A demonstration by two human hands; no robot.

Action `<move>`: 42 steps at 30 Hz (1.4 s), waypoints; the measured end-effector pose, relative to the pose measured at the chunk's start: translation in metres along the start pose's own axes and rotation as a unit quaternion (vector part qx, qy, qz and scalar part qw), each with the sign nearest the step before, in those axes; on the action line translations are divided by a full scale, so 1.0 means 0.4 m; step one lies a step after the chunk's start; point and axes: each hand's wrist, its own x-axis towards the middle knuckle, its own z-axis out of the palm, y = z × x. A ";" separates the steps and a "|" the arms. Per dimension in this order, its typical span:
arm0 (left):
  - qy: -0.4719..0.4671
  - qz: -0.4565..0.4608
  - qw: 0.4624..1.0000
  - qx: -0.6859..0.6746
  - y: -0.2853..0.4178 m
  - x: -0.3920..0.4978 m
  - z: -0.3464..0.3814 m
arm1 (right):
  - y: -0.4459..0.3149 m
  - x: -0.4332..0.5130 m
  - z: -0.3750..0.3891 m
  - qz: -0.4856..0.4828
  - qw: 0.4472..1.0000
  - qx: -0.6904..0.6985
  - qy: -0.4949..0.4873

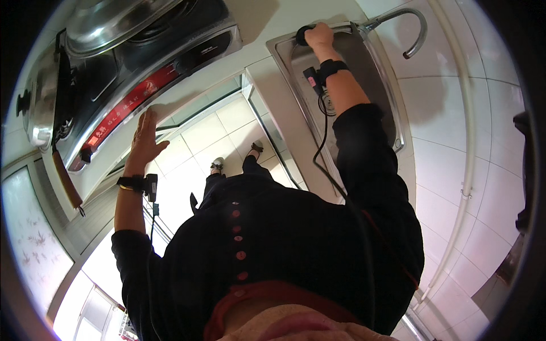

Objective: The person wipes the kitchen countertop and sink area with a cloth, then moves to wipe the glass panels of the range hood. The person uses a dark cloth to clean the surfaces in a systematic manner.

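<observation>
My right hand (320,37) is closed round a dark object (302,36), too hidden to name, at the rim of the stainless steel sink (294,96). A curved metal faucet (420,25) rises beyond the sink. My left hand (145,138) holds nothing, its thumb spread from the fingers, beside the front edge of the gas stove (128,104). Each wrist wears a black strap with a small cabled device.
A large metal lid or pan (115,25) sits on the stove. At far left is a lidded metal pan (40,111), with a brown handle (66,181) jutting past the counter. Glass-fronted cabinet doors (273,123) stand open below the counter.
</observation>
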 end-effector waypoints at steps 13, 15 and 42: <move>0.017 -0.003 0.999 0.037 0.008 0.003 -0.004 | -0.231 -0.256 0.053 -0.304 0.947 -0.100 -0.027; 0.017 -0.010 0.999 0.041 0.004 0.002 0.007 | -0.220 -0.318 0.061 -0.312 0.945 -0.095 0.013; 0.076 0.313 0.943 0.082 0.147 0.115 0.087 | 0.441 -1.441 -0.290 0.399 0.909 -0.099 0.069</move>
